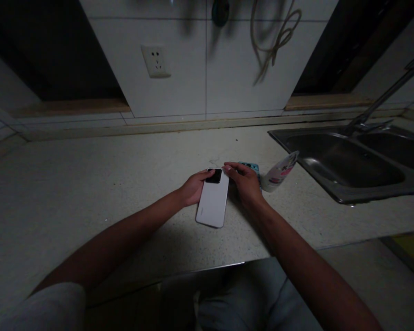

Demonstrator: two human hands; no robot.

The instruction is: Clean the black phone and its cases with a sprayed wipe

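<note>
A white smartphone (pixel 212 204) with a black camera block is held back side up over the counter. My left hand (pixel 194 186) grips its upper left edge, the thumb lying on the camera block and the fingers hidden beneath. At the phone's upper right corner, my right hand (pixel 243 179) has its thumb and index finger pinched together; whether anything small is between them I cannot make out. Partly hidden behind my right hand lies a blue patterned phone case (pixel 251 166). Just right of it stands a whitish squeeze tube (pixel 279 174) with pink print, leaning to the right.
The speckled counter (pixel 89 174) runs along a tiled wall. A steel double sink (pixel 331 158) with a faucet (pixel 362 120) is set in at the right. On the wall are a socket (pixel 156 61) and a hanging looped cord (pixel 279 41). The light is dim.
</note>
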